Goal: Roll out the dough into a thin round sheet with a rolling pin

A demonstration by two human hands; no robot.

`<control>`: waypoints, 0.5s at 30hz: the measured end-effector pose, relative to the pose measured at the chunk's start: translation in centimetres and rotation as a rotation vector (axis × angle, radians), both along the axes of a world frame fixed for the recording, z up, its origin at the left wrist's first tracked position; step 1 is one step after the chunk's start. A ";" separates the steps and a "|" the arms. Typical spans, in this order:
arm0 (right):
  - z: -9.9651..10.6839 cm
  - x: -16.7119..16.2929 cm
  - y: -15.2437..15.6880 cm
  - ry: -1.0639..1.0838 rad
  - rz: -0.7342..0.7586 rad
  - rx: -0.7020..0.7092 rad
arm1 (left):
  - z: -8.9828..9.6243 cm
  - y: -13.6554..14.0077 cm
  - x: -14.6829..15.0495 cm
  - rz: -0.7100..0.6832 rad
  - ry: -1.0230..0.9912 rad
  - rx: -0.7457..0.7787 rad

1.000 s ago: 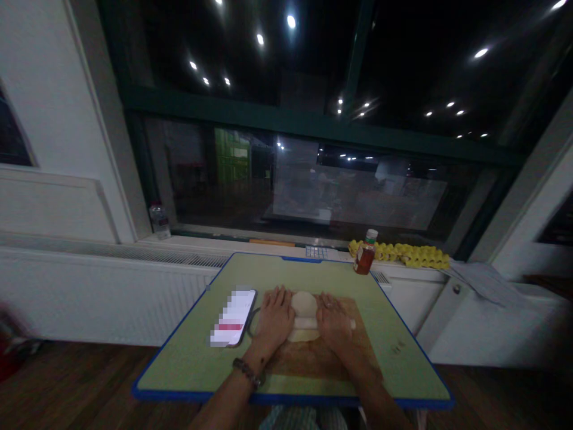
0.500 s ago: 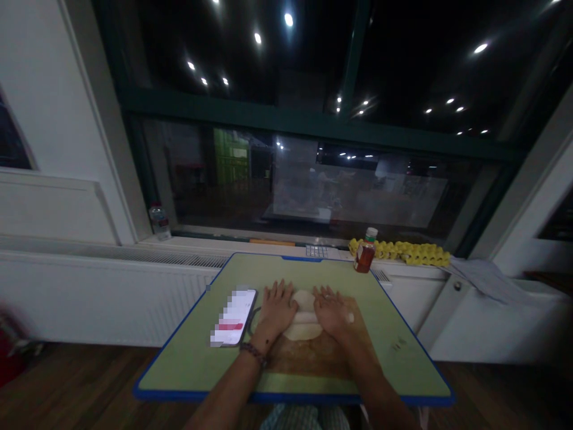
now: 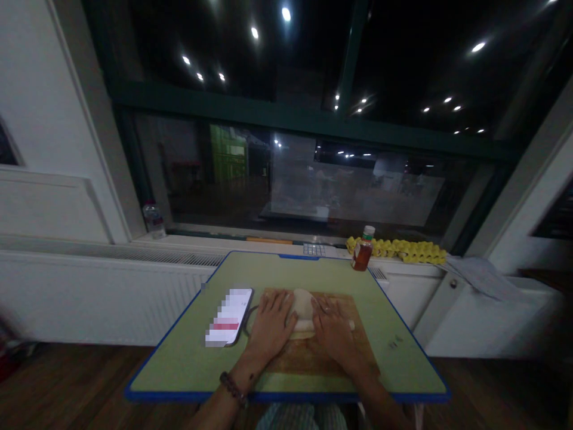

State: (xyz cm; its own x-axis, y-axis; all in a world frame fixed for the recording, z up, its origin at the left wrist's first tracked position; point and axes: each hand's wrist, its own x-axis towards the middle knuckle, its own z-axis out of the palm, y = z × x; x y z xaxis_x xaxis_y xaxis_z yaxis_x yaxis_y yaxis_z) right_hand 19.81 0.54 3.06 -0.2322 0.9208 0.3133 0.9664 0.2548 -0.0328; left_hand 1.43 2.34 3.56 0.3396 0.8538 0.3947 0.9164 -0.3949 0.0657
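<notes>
A pale, flattened round of dough (image 3: 303,303) lies on a wooden board (image 3: 298,360). Across it runs a light rolling pin (image 3: 305,326), its middle showing between my hands and its right tip poking out past the right one. My left hand (image 3: 271,318) rests palm down over the pin's left part, fingers stretched forward. On the right part lies my right hand (image 3: 333,329), likewise flat with fingers extended. Neither hand wraps around the pin. Both hands cover the sides of the dough.
A smartphone (image 3: 233,318) lies on the green table (image 3: 179,364) left of the board. At the back right stands a bottle of reddish-brown liquid (image 3: 362,255). Yellow egg cartons (image 3: 403,251) and a clear water bottle (image 3: 154,221) are along the windowsill.
Both hands have drawn back toward me, and the rolling pin has come with them to the nearer part of the dough. The view has shifted slightly.
</notes>
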 end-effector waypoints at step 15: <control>-0.4 0.0 0.2 0.043 -0.019 -0.003 | -0.4 -0.4 -0.5 -0.124 0.027 -0.008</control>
State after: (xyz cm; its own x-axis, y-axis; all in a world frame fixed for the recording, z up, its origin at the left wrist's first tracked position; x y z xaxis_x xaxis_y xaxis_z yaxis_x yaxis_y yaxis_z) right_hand 19.81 0.73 2.63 -0.2010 0.9259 0.3199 0.9687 0.2363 -0.0754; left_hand 0.97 1.94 3.14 0.4535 0.8075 0.3772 0.8619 -0.5050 0.0449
